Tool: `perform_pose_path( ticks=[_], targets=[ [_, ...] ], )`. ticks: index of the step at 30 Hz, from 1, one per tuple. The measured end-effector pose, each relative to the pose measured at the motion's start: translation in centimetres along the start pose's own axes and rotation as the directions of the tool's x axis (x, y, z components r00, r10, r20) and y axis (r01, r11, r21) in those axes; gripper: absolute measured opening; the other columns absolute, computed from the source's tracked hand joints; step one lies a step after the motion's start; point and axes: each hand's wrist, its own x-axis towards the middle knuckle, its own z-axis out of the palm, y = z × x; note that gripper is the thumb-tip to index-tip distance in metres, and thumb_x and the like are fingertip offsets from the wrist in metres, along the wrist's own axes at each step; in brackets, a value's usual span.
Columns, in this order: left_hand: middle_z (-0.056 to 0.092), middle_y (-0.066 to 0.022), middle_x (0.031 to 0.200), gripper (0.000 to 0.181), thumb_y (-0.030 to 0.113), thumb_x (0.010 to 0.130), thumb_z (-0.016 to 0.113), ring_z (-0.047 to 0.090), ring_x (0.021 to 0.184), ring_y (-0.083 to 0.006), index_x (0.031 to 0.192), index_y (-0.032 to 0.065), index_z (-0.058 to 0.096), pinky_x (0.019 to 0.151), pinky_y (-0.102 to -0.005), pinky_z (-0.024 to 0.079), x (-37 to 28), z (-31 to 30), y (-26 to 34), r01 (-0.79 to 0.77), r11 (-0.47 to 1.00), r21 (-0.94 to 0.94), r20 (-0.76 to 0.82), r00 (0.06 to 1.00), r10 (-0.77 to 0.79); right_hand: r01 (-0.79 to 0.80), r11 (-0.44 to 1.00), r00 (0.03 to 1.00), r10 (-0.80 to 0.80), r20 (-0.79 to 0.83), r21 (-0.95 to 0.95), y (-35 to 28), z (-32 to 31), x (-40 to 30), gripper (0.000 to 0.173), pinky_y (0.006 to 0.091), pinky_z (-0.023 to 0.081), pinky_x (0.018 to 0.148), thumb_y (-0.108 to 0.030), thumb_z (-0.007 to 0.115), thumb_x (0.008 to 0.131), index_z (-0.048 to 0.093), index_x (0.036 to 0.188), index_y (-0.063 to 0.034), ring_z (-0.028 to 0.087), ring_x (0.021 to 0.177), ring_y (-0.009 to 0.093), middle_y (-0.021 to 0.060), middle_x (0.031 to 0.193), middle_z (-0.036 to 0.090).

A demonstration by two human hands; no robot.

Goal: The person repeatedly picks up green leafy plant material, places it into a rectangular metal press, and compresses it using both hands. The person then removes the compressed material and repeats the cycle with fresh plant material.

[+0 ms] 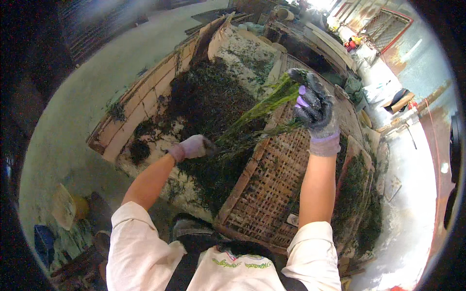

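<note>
Green stringy plant strands [260, 109] stretch between my two gloved hands. My right hand [314, 103], in a grey and purple glove with dark palm coating, is raised and grips one end of the strands. Lower and to the left, my left hand [198, 147], gloved alike, is closed at the other end, its fingers partly blurred. Beneath them spreads a large dark heap of similar plant matter [211, 98]. A wooden-framed woven lattice panel [269, 182] lies tilted beside the heap, under my right forearm.
A low board wall [142, 102] edges the heap at the left. More plant matter [355, 185] lies right of my right arm. A yellow container [76, 207] and a blue one [43, 240] stand on the floor at lower left. A wooden beam [411, 112] juts in at right.
</note>
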Motion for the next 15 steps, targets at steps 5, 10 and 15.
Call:
perform_pose_path(
  ticks=[5,10,15],
  targets=[
    [0.064,-0.0032,0.071,0.012,0.021,0.077,0.06,0.06,0.072,-0.0181,0.076,0.0107,0.066,0.063,-0.0315,0.047,-0.2,-6.2,6.5,0.178,0.977,0.118,-0.306,0.942,-0.135,-0.145,0.952,0.944,0.05,-0.327,-0.271,5.1,0.8,-2.1,0.041,0.0257,0.046,0.049,-0.033,0.052,0.085,0.054,0.109,0.0,0.053,0.054,0.013,0.0074,0.073,0.06],
    [0.063,-0.0101,0.083,0.033,0.02,0.066,0.064,0.061,0.076,-0.0248,0.098,0.0126,0.062,0.067,-0.0353,0.048,-3.6,-1.5,12.9,0.107,0.67,0.735,-0.525,0.715,0.462,-0.176,0.963,0.96,0.213,-0.18,0.204,16.2,-2.8,0.3,0.028,0.0294,0.046,0.081,-0.021,0.052,0.087,0.055,0.108,-0.0025,0.057,0.089,0.016,0.0093,0.101,0.06],
    [0.059,-0.0077,0.106,0.04,0.03,0.075,0.062,0.055,0.099,-0.02,0.11,0.0125,0.056,0.087,-0.0356,0.043,-3.6,-0.4,13.5,-0.412,0.868,-0.276,-0.559,0.804,0.204,-0.11,0.994,0.944,0.102,-0.314,-0.008,14.1,-0.4,0.9,0.028,0.0253,0.047,0.072,-0.02,0.049,0.089,0.054,0.109,-0.0003,0.056,0.079,0.014,0.0059,0.096,0.06]
  ],
)
